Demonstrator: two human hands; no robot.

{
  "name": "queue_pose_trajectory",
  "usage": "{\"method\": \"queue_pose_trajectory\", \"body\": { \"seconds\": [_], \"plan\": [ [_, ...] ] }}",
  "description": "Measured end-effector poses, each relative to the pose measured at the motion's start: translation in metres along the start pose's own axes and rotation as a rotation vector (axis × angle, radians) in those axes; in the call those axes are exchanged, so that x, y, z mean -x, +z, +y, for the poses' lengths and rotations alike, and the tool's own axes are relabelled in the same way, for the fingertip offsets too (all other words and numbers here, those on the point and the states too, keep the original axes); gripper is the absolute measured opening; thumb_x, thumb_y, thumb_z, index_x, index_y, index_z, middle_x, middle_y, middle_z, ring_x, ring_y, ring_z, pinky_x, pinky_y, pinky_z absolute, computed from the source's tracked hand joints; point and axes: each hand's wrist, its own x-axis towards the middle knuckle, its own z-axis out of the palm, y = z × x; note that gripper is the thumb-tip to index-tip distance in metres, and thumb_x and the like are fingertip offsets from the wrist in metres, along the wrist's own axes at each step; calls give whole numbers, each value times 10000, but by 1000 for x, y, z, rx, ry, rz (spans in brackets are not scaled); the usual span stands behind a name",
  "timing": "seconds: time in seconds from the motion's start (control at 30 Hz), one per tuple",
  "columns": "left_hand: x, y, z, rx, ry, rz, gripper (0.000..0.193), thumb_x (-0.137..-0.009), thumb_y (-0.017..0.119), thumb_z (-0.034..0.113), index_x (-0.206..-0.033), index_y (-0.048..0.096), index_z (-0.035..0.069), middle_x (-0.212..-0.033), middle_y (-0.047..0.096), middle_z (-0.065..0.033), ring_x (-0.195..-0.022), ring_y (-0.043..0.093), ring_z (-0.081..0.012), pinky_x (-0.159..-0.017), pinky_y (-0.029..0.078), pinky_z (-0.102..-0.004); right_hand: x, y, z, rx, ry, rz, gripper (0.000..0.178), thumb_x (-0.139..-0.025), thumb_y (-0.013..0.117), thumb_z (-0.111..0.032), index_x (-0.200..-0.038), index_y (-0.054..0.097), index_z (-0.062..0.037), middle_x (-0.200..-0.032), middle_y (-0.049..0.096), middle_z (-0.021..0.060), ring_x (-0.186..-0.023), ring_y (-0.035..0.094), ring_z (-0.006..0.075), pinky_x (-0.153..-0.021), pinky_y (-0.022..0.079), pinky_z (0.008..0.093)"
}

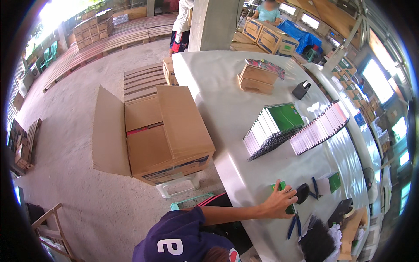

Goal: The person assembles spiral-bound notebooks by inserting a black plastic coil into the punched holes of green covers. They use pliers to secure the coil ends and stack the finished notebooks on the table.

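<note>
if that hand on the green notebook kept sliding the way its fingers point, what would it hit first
Probably the black oval object just past the fingertips of the hand on the green notebook, though depth is hard to judge.

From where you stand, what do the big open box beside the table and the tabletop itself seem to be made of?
The big box looks like brown corrugated cardboard: matte, with flaps folded open. The tabletop seems a smooth, glossy white sheet, perhaps laminate or painted board; it mirrors the window light.

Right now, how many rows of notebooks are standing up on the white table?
2. A green-covered row stands mid-table; a pink-covered row leans just to its right. One hand rests on a small green notebook nearer; others may be hidden.
</note>
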Motion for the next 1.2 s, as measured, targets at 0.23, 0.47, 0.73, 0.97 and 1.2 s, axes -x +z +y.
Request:
{"method": "queue_pose_trajectory", "body": {
  "seconds": [0.23,0.47,0.73,0.97,1.2],
  "plan": [
    [-4,6,1,145,114,22,443,-721,796,483,-987,640,163,-1103,495,-53,-1209,434,-267,-1080,170,-726,-27,-5,54,-724,176,88,394,-950,654,-281,-1213,621,10,-1144,649,237,-1008,652,357,-877,530,432],
    [-2,9,-12,165,160,84,383,-724,780,511,-942,666,217,-1054,479,-13,-1195,434,-236,-1090,150,-700,-5,5,-126,-743,-102,-90,420,-915,657,-337,-1114,634,33,-1080,652,238,-950,625,361,-843,485,491],
    [-3,-3,-7,277,134,61,276,-719,791,466,-877,714,253,-1000,480,10,-1186,445,-209,-1093,139,-687,67,33,-224,-874,-80,-1137,274,-1025,546,-271,-1184,571,-49,-829,499,12,-737,453,85,-619,373,229],
    [-5,-1,-6,312,141,26,241,-734,793,438,-876,718,257,-992,486,10,-1186,448,-212,-1093,138,-675,118,48,-244,-647,-386,-941,209,-1059,450,-222,-1126,523,-38,-820,457,-21,-702,417,64,-601,352,220],
    [-9,-6,-7,270,110,-29,221,-784,764,435,-927,737,268,-1023,517,0,-1209,454,-241,-1097,142,-676,112,50,-242,-482,-537,-1077,227,-1042,483,-191,-1112,567,9,-803,521,17,-669,462,109,-618,412,255]
  ]
}}
